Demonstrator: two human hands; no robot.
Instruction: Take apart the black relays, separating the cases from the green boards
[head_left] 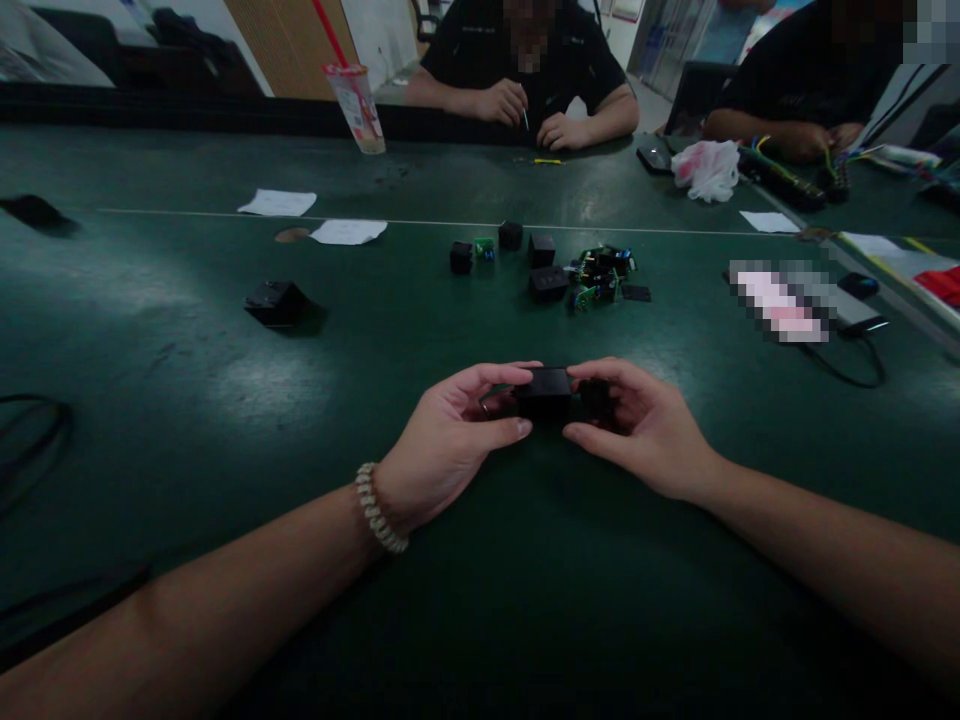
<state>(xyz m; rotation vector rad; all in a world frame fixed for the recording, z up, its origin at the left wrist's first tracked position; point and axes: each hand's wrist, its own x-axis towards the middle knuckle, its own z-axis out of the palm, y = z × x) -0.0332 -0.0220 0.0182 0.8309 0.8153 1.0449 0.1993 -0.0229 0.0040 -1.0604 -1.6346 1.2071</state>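
Note:
A small black plastic box (546, 393) is held above the green table, with my left hand (454, 430) gripping its left end between thumb and fingers. My right hand (652, 425) curls around a small dark piece (597, 398) close to the box's right end. Shadow hides the shape of that piece, and I cannot tell whether it touches the box. A thin curved wire or edge shows by my left fingers. Beyond my hands lie several black housings (549, 283) and a pile of green circuit boards (604, 268).
Another black box (275, 303) stands to the left on the green table (300, 430). Paper scraps (349, 232), a cup with a red straw (358, 110), a crumpled plastic bag (706, 169) and a corded device (859, 305) lie farther off. Two people sit opposite.

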